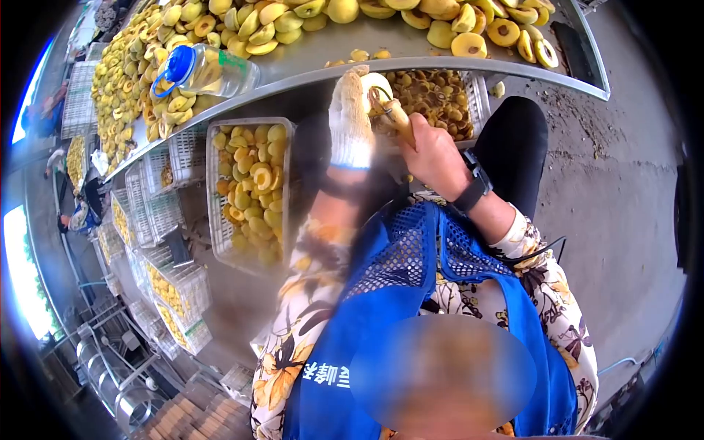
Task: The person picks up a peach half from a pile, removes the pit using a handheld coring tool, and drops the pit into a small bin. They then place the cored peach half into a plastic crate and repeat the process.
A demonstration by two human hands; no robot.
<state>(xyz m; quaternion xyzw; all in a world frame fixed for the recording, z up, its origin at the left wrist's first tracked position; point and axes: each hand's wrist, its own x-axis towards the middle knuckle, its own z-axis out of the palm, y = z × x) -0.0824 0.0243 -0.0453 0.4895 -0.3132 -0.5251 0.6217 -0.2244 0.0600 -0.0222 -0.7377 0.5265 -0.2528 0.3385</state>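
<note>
My left hand point(349, 121), in a white knitted glove, is closed round a yellow peach half point(377, 86) just below the metal table edge. My right hand point(433, 150) is bare, with a dark watch on its wrist. It grips the wooden handle of a pitting tool point(399, 122), whose curved metal end is at the peach half's cut face. Below the hands sits a crate of brown pits point(433, 99). On the metal table point(323, 50) lie many yellow peach halves point(469, 45).
A white crate of peach halves point(253, 191) stands on the floor at left. A blue-capped bottle point(213, 71) lies on the table. Stacked crates point(172, 297) fill the far left, where other people point(84, 213) are visible. My knee point(522, 132) is at right.
</note>
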